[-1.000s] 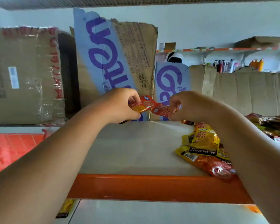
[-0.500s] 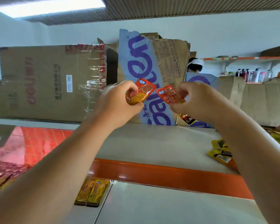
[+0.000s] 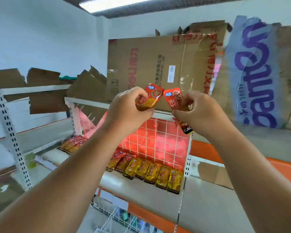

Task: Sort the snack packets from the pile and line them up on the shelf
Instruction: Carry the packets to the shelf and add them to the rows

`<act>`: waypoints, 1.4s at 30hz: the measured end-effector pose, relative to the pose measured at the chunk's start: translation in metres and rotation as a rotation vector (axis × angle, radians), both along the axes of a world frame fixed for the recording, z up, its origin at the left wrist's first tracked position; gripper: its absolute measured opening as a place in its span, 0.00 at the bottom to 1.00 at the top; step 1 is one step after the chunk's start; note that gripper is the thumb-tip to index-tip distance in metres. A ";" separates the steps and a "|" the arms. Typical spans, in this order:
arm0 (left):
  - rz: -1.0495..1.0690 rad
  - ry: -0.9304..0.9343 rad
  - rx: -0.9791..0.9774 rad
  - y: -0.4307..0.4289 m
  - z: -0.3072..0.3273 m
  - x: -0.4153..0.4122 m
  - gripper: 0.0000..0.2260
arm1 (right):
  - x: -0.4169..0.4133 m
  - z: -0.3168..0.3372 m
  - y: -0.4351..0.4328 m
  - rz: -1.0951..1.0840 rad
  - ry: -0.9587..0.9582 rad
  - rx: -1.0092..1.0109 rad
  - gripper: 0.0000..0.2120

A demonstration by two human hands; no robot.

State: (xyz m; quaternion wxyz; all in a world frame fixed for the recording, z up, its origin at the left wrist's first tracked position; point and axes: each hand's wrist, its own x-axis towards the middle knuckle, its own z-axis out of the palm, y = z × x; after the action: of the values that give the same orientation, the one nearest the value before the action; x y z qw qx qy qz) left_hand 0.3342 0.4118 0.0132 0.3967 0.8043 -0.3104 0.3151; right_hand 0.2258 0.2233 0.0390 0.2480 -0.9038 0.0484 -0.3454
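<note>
I see my left hand raised in front of a cardboard box, thumb and curled fingers pinching a red packet by its lower end. My right hand pinches a second red packet the same way, just beside the first. A third packet hangs below its palm. On the shelf underneath, a row of packets lies side by side.

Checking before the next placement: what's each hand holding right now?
Left hand: holds a red packet.
Right hand: holds a second red packet, with a third packet poking out below.
</note>
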 end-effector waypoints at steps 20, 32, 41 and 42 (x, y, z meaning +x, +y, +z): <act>0.217 0.324 0.087 0.132 -0.157 0.126 0.23 | 0.179 -0.150 0.114 0.096 0.262 0.015 0.16; 0.247 0.443 0.239 0.112 -0.258 0.225 0.20 | 0.298 -0.247 0.093 0.122 0.540 0.059 0.17; 0.180 0.433 0.350 0.126 -0.327 0.278 0.20 | 0.346 -0.299 0.104 0.008 0.643 -0.050 0.19; 0.159 0.418 0.364 0.129 -0.334 0.284 0.20 | 0.349 -0.303 0.107 -0.004 0.647 -0.039 0.19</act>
State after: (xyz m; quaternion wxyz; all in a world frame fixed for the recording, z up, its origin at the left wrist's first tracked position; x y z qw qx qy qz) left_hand 0.6177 0.5404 -0.3212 0.2750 0.9317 -0.2093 0.1118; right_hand 0.5744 0.3300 -0.2642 0.2017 -0.9712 0.1201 -0.0414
